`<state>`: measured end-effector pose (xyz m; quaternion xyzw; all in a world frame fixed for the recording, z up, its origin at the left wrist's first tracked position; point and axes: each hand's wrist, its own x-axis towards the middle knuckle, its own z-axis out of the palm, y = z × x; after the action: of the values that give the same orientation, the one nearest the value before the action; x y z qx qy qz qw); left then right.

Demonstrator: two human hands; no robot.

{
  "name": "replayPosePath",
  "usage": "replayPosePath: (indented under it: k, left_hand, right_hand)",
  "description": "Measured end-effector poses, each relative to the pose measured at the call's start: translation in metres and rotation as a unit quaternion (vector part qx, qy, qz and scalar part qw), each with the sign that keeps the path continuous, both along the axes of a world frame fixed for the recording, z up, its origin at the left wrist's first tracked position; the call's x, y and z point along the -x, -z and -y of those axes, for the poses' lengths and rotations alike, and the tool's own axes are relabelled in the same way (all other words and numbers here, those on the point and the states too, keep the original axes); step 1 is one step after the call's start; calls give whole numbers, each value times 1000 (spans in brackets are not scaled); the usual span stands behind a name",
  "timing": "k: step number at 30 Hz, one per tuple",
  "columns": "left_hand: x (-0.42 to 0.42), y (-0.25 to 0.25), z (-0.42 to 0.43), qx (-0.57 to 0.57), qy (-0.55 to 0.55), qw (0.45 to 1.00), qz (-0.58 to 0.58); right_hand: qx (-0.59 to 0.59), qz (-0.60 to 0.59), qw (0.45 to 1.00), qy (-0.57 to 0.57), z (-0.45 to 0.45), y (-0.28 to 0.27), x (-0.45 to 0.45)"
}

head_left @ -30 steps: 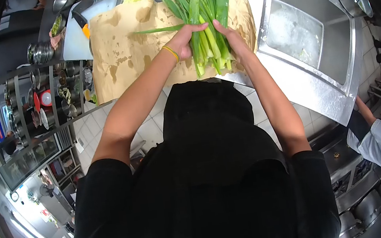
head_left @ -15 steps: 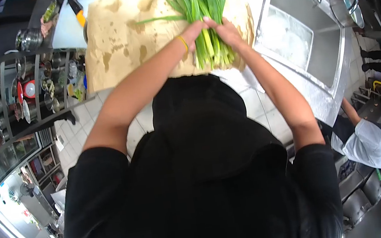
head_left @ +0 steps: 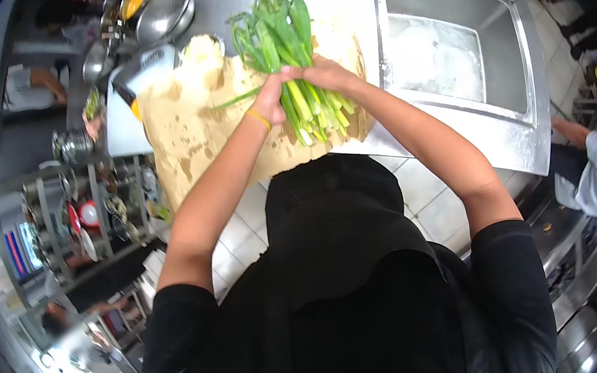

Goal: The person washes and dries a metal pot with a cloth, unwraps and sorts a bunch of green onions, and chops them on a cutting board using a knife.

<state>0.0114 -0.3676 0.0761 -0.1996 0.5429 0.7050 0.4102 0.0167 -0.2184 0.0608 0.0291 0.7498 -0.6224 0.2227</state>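
both bare hands are closed around a long bunch of green-leaved, pale-stemmed spring onions (head_left: 289, 46), the left hand (head_left: 273, 99) from the left side and the right hand (head_left: 325, 75) across the top from the right, with the two meeting over the middle of the bunch. the fingers beneath it are hidden. the bunch's long axis runs mostly away from the person: its dark leafy tips point forward and a little to the left, while its pale cut-looking ends fan out back toward the person and a little to the right. one thin leaf (a stray) sticks out sideways to the left.

the bunch is over a wide sheet of brown, damp-spotted paper (head_left: 181, 123), near its right end, with the leaf tips reaching past the far edge. a thin yellow wristband (head_left: 258, 119) circles the person's left wrist.

farther out, a rectangular stainless-steel sink (head_left: 512, 60) is set into the counter on the right. left of the paper is a white flat board (head_left: 122, 138), and beyond the paper's far edge a pale, leafy vegetable (head_left: 203, 49) sits in a bowl.
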Motion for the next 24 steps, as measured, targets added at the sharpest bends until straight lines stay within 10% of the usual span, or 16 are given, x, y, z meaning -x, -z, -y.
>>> replayPosePath:
  k: [16,18,24]
  left_hand:
    - [-12,17,40,44,-20,999,2]
    - [-33,8,33,56,-25,998,16]
    - [-71,6,17,60,-35,998,8]
  right_hand:
    - [171,9,984,41,43,23,-22]
    - [-74,43,996,10,38,5,-39]
    - [-141,67,986,60,37,26,-67]
